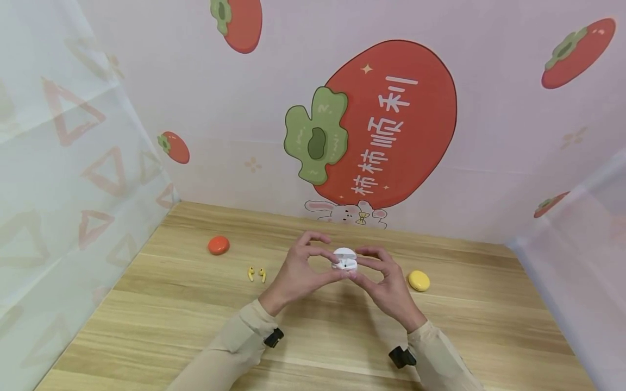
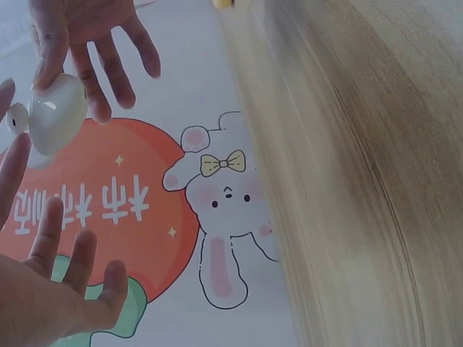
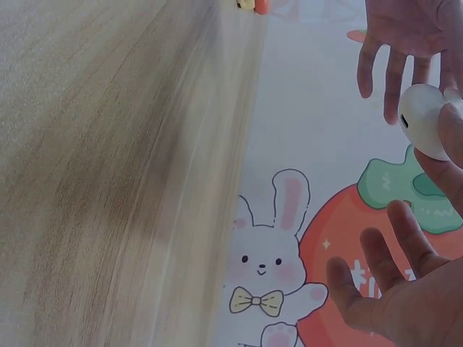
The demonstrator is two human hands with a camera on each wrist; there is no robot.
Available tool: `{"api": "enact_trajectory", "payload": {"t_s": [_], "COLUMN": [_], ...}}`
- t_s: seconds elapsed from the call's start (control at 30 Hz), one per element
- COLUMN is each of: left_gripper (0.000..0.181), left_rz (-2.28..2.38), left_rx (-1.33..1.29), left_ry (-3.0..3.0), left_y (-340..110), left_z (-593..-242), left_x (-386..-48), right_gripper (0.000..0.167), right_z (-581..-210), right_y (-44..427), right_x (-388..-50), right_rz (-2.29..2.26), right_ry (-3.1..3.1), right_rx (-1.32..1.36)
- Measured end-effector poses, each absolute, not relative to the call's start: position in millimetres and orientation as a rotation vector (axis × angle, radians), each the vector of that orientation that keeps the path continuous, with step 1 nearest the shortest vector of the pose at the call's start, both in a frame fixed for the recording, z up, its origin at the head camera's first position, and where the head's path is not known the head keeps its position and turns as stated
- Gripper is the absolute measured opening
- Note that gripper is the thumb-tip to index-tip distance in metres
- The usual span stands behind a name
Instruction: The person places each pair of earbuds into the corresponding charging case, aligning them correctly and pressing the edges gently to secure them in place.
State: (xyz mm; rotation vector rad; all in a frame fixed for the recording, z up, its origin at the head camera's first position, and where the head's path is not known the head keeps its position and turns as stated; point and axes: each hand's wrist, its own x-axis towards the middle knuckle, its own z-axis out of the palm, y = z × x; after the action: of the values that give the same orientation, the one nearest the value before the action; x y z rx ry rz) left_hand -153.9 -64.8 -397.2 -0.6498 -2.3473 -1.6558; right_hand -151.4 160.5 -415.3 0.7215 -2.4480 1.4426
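Note:
The white earbud case (image 1: 345,254), lid raised, is held between both hands. My right hand (image 1: 391,288) pinches the case by its side with thumb and index finger; the right wrist view shows the case (image 3: 423,119) between them. My left hand (image 1: 299,274) has its thumb and index finger around a small white earbud (image 2: 17,119), close beside the case (image 2: 58,116) in the left wrist view. The other fingers of both hands are spread. Whether the earbud touches the case I cannot tell.
Two yellow earbuds (image 1: 257,274) lie on the wooden table (image 1: 313,342) left of my hands, with a red round case (image 1: 218,245) behind them. On the right sits a yellow round case (image 1: 418,281). Printed cloth walls stand at the back and sides.

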Motion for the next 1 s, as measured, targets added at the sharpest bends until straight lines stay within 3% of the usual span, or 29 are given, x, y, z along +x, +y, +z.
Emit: {"api": "enact_trajectory", "payload": {"t_s": [1.0], "left_gripper": [0.010], "left_rz": [-1.650], "left_rx": [-0.657], "left_ry": [-2.314], "left_y": [-72.9], "left_z": [-401.4], "left_x": [-159.3], "right_gripper": [0.029], "right_z": [-412.7], "right_y": [160.8], "right_x": [-150.2], "right_rz": [1.461], "right_ry": [-2.464], "right_rx": [0.676]}}
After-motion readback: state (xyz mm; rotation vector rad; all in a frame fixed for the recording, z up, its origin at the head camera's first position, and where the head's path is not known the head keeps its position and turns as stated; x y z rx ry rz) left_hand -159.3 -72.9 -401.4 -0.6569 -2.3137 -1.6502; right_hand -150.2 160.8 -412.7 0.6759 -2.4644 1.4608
